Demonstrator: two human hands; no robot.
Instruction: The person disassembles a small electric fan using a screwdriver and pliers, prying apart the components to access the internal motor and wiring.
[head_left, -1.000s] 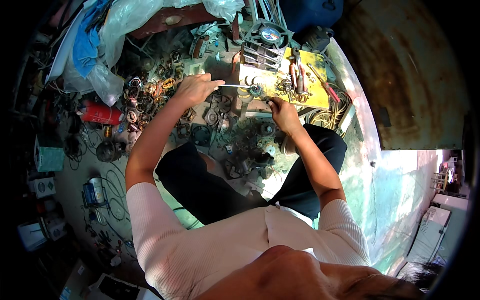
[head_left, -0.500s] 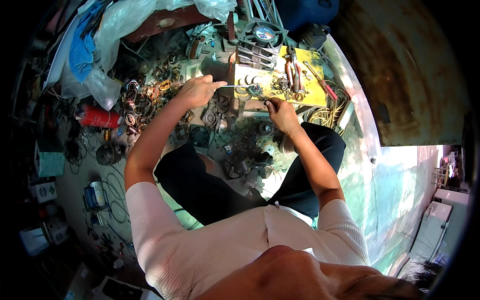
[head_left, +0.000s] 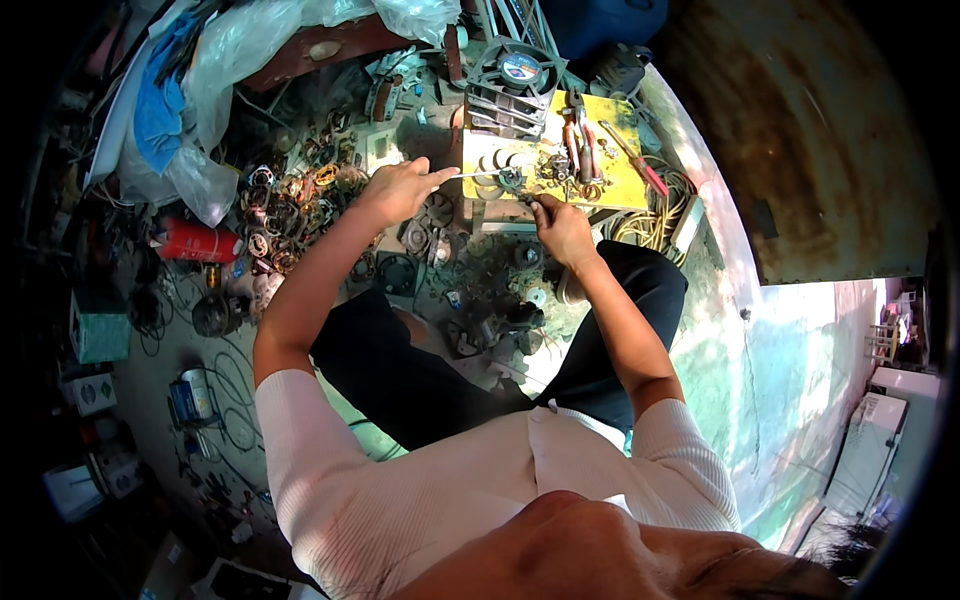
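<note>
The small dark part (head_left: 511, 181) is near the edge of the yellow table (head_left: 623, 187), beyond and left of my right fingers (head_left: 543, 210), whose grip I cannot tell from here. My left fingers (head_left: 439, 179) clasp a thin rod (head_left: 478, 175) pointing at it; pliers (head_left: 586, 158) lie past the right ones.

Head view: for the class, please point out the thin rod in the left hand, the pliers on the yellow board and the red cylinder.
Thin rod (head_left: 480, 175): head view, middle of its exposed shaft.
Pliers (head_left: 586, 150): head view, right handle.
Red cylinder (head_left: 195, 241): head view, middle of its side.
</note>
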